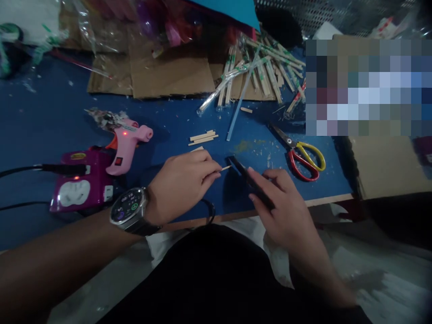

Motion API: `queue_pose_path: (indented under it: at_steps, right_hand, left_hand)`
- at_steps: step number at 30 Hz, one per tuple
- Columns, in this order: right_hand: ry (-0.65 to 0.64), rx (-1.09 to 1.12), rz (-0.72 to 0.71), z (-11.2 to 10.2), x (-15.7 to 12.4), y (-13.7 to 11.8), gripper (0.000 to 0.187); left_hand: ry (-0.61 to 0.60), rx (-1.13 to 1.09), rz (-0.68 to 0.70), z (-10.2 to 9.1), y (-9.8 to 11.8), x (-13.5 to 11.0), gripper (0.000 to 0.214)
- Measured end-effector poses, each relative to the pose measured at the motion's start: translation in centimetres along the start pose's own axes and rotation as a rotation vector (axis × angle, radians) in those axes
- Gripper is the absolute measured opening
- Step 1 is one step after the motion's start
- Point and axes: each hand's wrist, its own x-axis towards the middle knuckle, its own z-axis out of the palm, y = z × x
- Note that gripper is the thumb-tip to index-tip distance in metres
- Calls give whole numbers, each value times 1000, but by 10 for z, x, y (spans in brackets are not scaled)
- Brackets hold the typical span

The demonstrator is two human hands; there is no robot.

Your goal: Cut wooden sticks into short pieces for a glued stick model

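Observation:
Near the table's front edge, my left hand [185,184] is closed in a pinch on a thin wooden stick [226,168], whose pale end sticks out to the right. Facing it, my right hand [286,202] wraps round a black utility knife [248,177]. The knife's front end is close to the stick's tip; I cannot tell if they touch. Several short cut wooden sticks [203,137] lie just beyond my left hand, one partly hidden by it. A clear glue stick [243,96] lies farther back.
A pink glue gun [126,144] with a lit red light rests by a purple power box [79,180] with cables, at left. Scissors [302,157] with red and yellow handles lie at right. Wrapped chopsticks [266,76] lie on cardboard [168,74] behind.

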Motion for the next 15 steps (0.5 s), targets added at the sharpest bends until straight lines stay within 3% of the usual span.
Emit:
queue_pose_path:
  at_steps: [15]
  right_hand:
    - [32, 10, -5, 17, -12, -34, 56]
  left_hand:
    - [10, 23, 7, 2, 1, 2, 21]
